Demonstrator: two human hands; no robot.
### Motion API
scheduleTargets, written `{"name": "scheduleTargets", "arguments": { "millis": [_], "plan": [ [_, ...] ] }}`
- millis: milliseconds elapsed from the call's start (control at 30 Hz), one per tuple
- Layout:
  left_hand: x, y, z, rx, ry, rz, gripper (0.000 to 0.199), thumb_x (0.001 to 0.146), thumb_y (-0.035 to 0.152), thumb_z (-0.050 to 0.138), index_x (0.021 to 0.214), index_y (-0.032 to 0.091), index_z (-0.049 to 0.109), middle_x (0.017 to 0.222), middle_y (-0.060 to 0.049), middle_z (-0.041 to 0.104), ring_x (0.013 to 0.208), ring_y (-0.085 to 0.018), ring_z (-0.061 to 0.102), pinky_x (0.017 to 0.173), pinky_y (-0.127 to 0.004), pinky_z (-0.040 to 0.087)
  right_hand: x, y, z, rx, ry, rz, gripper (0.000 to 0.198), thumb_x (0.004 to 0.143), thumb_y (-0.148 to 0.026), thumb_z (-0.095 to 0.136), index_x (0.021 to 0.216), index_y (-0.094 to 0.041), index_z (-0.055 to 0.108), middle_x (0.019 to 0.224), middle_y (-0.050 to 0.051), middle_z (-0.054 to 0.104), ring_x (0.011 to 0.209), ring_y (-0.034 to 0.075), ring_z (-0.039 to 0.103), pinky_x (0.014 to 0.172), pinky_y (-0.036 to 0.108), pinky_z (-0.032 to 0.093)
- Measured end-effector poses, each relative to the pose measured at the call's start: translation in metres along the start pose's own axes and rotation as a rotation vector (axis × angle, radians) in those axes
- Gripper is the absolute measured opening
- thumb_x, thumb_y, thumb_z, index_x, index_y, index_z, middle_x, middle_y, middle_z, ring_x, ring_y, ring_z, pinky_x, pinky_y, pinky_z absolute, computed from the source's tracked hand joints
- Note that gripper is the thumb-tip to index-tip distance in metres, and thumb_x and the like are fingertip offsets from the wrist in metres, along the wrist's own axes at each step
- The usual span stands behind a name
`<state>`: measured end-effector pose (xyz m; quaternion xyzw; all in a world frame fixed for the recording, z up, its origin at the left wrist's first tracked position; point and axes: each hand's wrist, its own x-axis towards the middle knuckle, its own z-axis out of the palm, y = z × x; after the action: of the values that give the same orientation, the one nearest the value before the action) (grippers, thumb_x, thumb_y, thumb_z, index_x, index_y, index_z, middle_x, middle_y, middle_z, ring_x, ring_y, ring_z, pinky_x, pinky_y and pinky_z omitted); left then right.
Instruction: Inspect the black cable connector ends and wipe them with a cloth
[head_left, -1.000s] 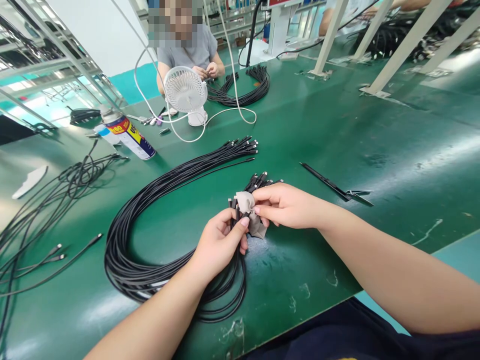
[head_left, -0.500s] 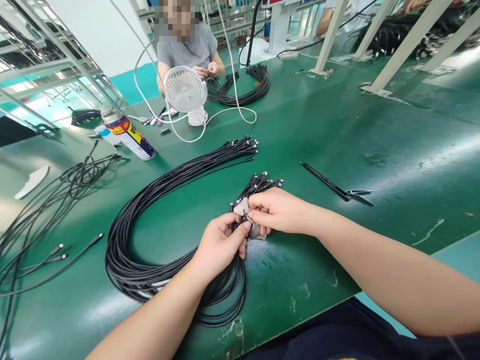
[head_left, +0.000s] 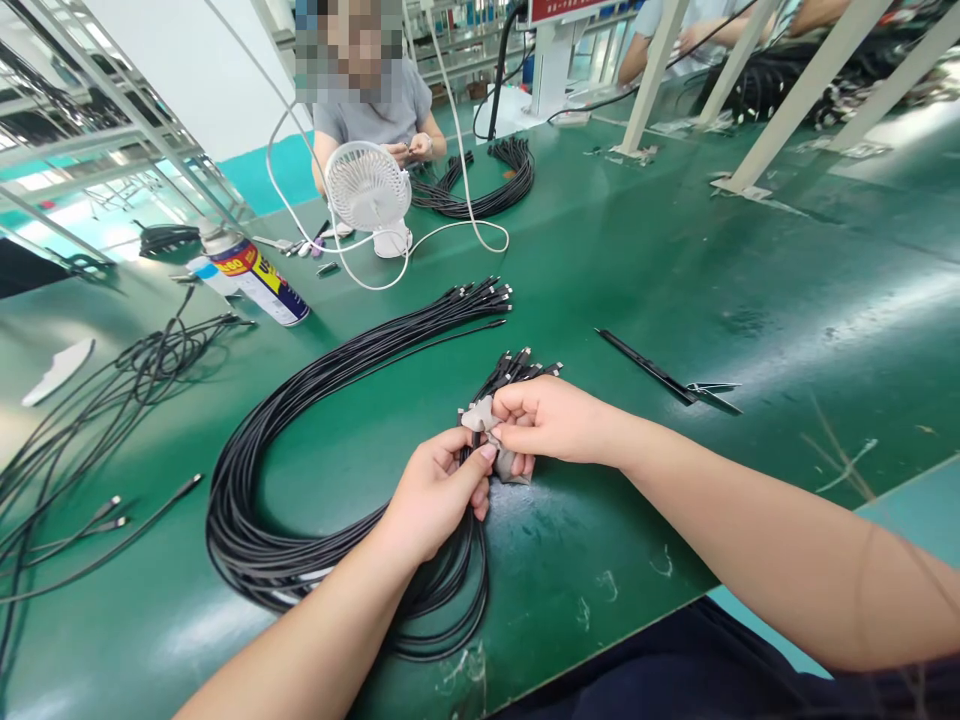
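A thick bundle of black cables [head_left: 247, 450] curves in a U on the green table, its plug ends pointing right in two groups. My left hand [head_left: 439, 490] is closed around a cable close to its plug end, thumb on top. Pinched in my right hand [head_left: 544, 420] is a grey-beige cloth [head_left: 480, 412], folded against the cable between both hands. Part of the cloth hangs below my right fingers. Behind my right hand lie several cable plugs [head_left: 517, 368]. The exact part of the cable under the cloth is hidden.
Loose cables [head_left: 142, 370] lie at left near a spray can [head_left: 259, 275]. A white fan [head_left: 369, 190] stands at the back before a seated person [head_left: 375, 110] handling cables. Tweezers and a black pen-like tool [head_left: 652, 365] lie right. Slanted posts [head_left: 802, 110] rise at back right.
The camera view has shifted slightly. My hands stay at the cable, and the cloth between them is folded a little differently, more spread over the cable.
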<state>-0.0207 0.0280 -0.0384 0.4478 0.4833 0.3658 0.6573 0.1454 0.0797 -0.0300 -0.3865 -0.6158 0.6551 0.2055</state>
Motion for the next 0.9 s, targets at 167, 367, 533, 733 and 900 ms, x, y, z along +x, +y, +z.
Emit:
{"name": "scheduleTargets", "arguments": {
  "millis": [167,367,533,733,900],
  "plan": [
    [0.0,0.002,0.0,-0.037,0.005,-0.013,0.032,0.074,0.042,0.072,0.082,0.014,0.058,0.064,0.002,0.054,0.043,-0.004,0.039,0.041,-0.021,0.04,0.0,0.0,-0.002,0.076,-0.021,-0.021,0.013,0.071,-0.008,0.057,0.078,-0.016,0.051,0.057,-0.004,0.065,0.049,0.011,0.065,0.051,0.023,0.056],
    [0.0,-0.002,-0.001,0.035,0.001,0.014,0.031,0.078,0.044,0.067,0.075,0.015,0.055,0.061,0.002,0.053,0.042,-0.005,0.04,0.041,-0.021,0.041,0.005,0.002,0.007,0.015,0.099,0.05,0.011,0.076,-0.008,0.053,0.078,-0.017,0.049,0.05,-0.006,0.06,0.042,0.009,0.06,0.04,0.017,0.049],
    [0.001,-0.006,-0.002,0.041,0.007,0.01,0.028,0.08,0.041,0.065,0.079,0.015,0.056,0.061,0.002,0.053,0.042,-0.006,0.04,0.041,-0.021,0.041,0.002,-0.003,0.006,0.036,0.058,0.087,0.017,0.071,0.0,0.052,0.077,-0.016,0.051,0.055,-0.004,0.062,0.047,0.01,0.062,0.046,0.02,0.053],
    [0.003,-0.01,-0.005,0.084,0.012,0.021,0.026,0.083,0.04,0.063,0.08,0.015,0.057,0.059,0.003,0.052,0.041,-0.006,0.042,0.041,-0.021,0.041,0.002,0.001,0.002,0.079,0.03,0.059,0.016,0.07,-0.001,0.052,0.076,-0.016,0.052,0.052,-0.004,0.063,0.047,0.011,0.063,0.046,0.021,0.053],
    [0.002,-0.006,-0.004,0.083,-0.004,0.023,0.026,0.084,0.04,0.062,0.08,0.015,0.057,0.062,0.001,0.055,0.042,-0.006,0.043,0.042,-0.021,0.041,0.002,-0.006,0.008,0.04,0.106,0.098,0.018,0.067,0.0,0.051,0.071,-0.017,0.05,0.051,-0.004,0.062,0.044,0.011,0.061,0.042,0.019,0.05]
  ]
}}
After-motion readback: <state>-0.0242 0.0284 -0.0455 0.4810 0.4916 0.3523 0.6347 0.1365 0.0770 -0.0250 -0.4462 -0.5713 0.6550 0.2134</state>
